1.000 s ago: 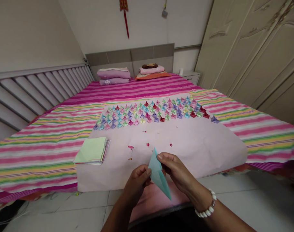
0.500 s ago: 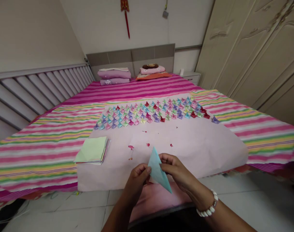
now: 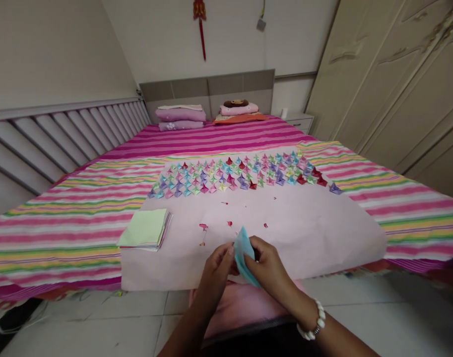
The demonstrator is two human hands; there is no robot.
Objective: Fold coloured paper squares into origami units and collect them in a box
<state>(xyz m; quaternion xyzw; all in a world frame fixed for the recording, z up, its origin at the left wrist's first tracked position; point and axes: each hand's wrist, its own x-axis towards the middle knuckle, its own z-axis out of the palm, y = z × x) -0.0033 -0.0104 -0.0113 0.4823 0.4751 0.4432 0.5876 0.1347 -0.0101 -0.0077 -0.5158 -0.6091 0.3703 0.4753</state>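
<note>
Between my two hands is a light blue folded sheet of origami paper (image 3: 244, 250), held up above the near edge of the pale pink sheet (image 3: 315, 233). My left hand (image 3: 217, 270) pinches its left edge between thumb and fingers. My right hand (image 3: 267, 260) grips the right side, its thumb pressed on the paper's face and its fingers behind. A white beaded bracelet (image 3: 315, 322) circles my right wrist. Left of my hands lies a stack of square paper (image 3: 146, 228), pale green on top. Rows of small folded paper shapes (image 3: 215, 178) in many colours cover the sheet's far part.
Small red scraps (image 3: 203, 227) lie on the pink sheet beyond my hands. The sheet rests on a bed with a striped cover (image 3: 62, 218). A slatted rail (image 3: 62, 129) runs along the left, and a cream wardrobe (image 3: 390, 99) stands at the right.
The blue paper, a broad flat triangle before, now looks narrower and bent, with its right side curling. My right thumb has moved onto its face. The view has shifted slightly.
</note>
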